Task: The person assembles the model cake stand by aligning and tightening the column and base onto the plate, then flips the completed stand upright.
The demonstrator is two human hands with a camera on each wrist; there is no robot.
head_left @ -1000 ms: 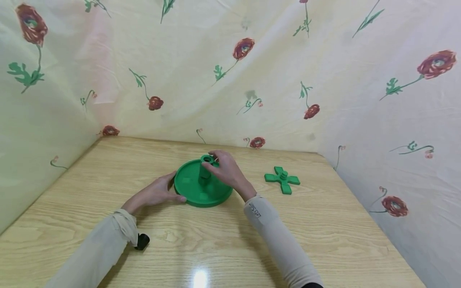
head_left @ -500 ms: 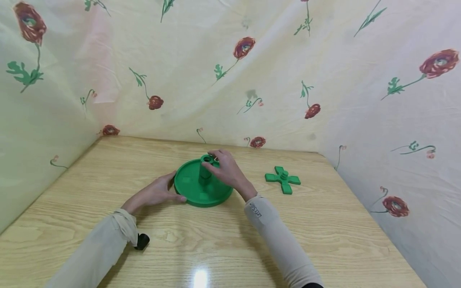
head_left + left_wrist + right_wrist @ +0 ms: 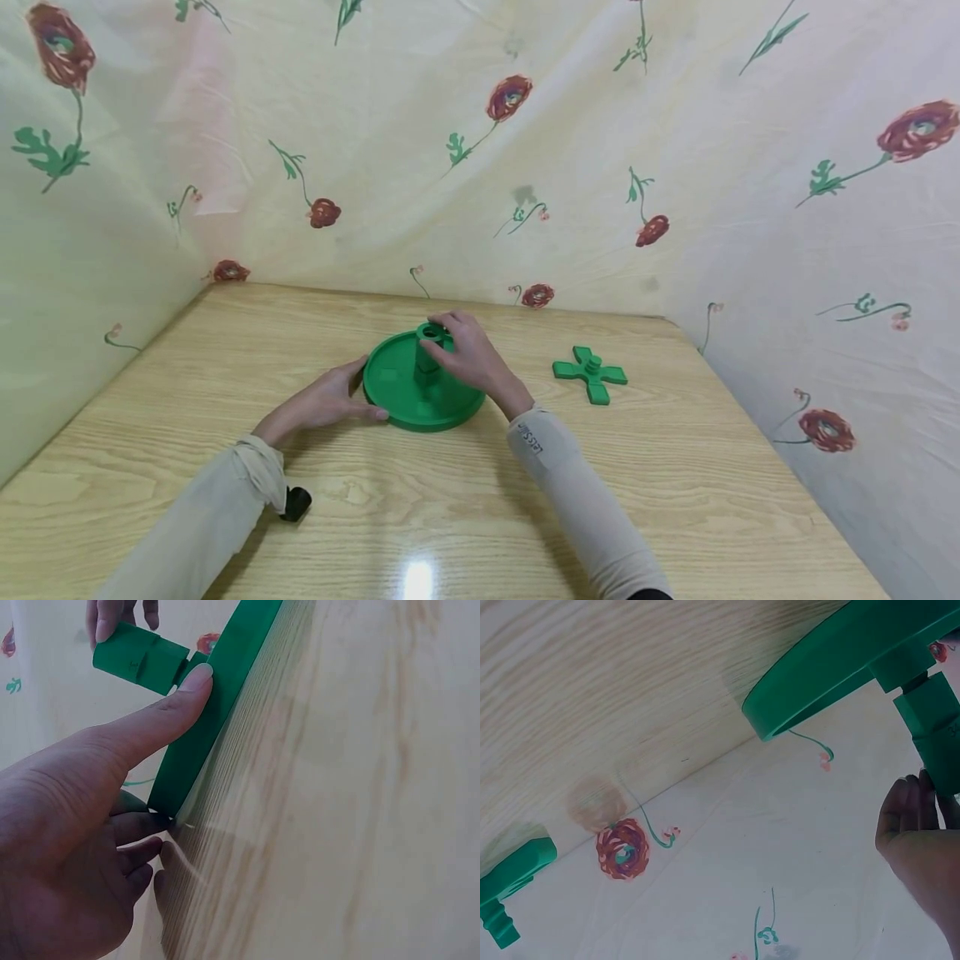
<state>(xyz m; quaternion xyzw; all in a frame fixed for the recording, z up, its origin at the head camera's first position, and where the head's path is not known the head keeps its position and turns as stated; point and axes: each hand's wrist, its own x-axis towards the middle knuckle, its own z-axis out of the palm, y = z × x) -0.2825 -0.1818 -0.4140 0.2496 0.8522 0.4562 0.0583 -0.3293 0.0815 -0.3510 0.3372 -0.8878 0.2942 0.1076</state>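
A round green dish (image 3: 393,392) with a low rim lies on the wooden table. From its middle rises a hollow green column (image 3: 426,360), with a round opening at its top. My right hand (image 3: 474,354) holds the column's upper end between thumb and fingers. At the dish's left side my left hand (image 3: 330,402) grips the rim, thumb on the near edge and fingers round the outside. In the left wrist view, a narrower neck shows between the column (image 3: 139,658) and the stub on the dish.
A flat green cross-shaped piece (image 3: 597,390) with a short threaded stud pointing up lies on the table (image 3: 675,467) to the right of the dish. A flowered cloth (image 3: 405,167) hangs behind and at both sides. A small black object (image 3: 297,503) sits at my left cuff.
The column has turned a little in my right hand, whose fingertips have shifted slightly left around its top. My left hand and the dish stay in place.
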